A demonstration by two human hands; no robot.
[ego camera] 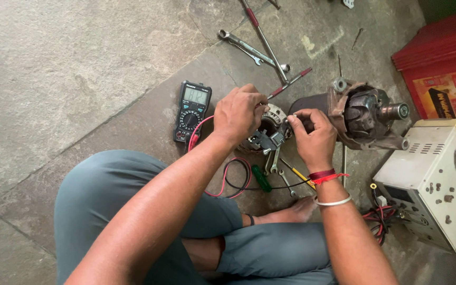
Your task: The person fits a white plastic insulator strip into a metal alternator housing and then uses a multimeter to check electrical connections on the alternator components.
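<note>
Stone floor (80, 63) is serving as my workbench, so everything is lying within arm's reach of my crossed legs. Beside me at the right, a white power unit (434, 179) is sitting near the rusty motor housing (365, 113), which is lying on its side, shaft outward. A multimeter (192, 111) is facing me, display up, where I can read it while probing. Between my hands I am holding a small metal-and-black component (271, 138) just above the floor. My left hand (241, 113) is closing around a red-handled probe (290, 83), tip down toward the component; my right hand (312, 134) is pinching the component's upper edge, steadying it.
</note>
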